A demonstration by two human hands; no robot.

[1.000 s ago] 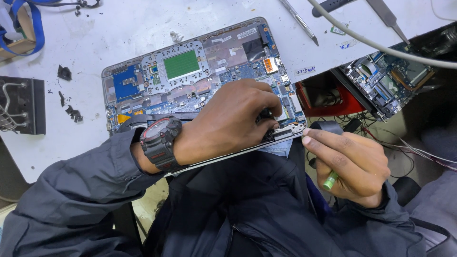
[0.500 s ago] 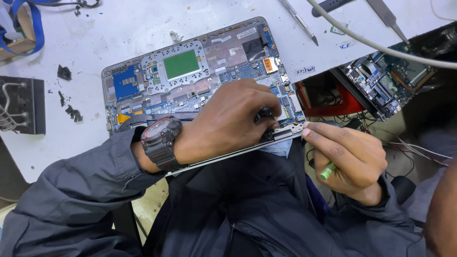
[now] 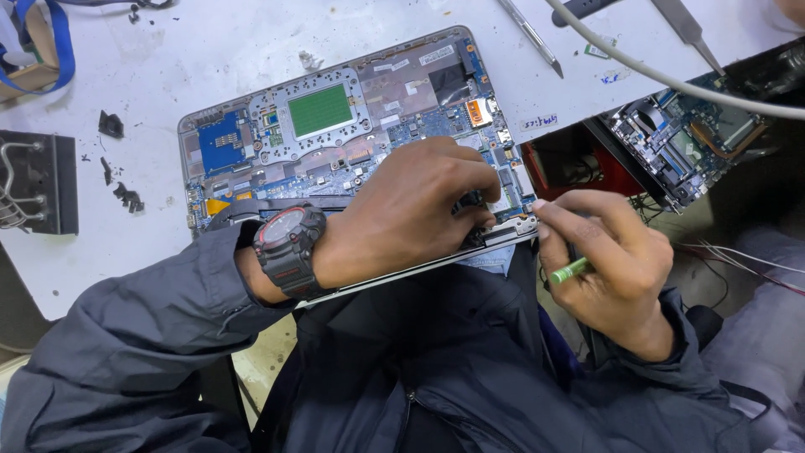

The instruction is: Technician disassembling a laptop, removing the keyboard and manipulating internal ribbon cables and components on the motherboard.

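An opened laptop base (image 3: 335, 134) lies on the white table, its circuit board exposed, with a green square patch in the middle and a blue board at its left. My left hand (image 3: 411, 210), with a dark watch on the wrist, rests on the laptop's near right part, fingers curled down onto the board by the corner. My right hand (image 3: 608, 260) is at the laptop's near right corner, gripping a green-handled tool (image 3: 570, 270) whose tip is hidden by the fingers.
A second bare circuit board (image 3: 679, 143) sits off the table's right edge beside a red box (image 3: 579, 168). Tweezers (image 3: 530, 33) and a white cable (image 3: 671, 80) lie at the far right. A black heatsink (image 3: 38, 180) and black scraps (image 3: 117, 159) lie at the left.
My right hand has shifted slightly up and left toward the laptop's corner. The left hand stays in place on the board.
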